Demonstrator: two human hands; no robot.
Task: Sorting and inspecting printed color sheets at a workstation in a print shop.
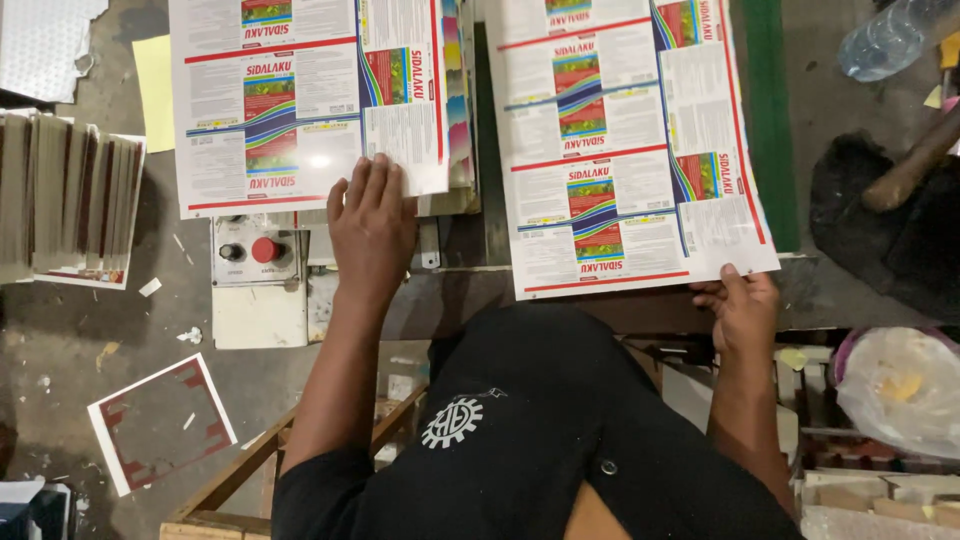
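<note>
Head view: the left hand (372,228) lies flat and open, fingers spread, pressing the lower right corner of the left printed sheet (300,100) in the upper left-centre of the frame. The right hand (742,305) pinches the lower right corner of the right printed sheet (625,150), thumb on top and fingers curled beneath.

Both sheets rest on stacks on the machine bed (480,290), with a red button (265,249) just below the left one. The step looks like squaring or shifting sheets; a next move would call for lifting without creasing.

Each sheet's long axis runs top to bottom of the frame, tilted slightly, near edges toward the person.
</note>
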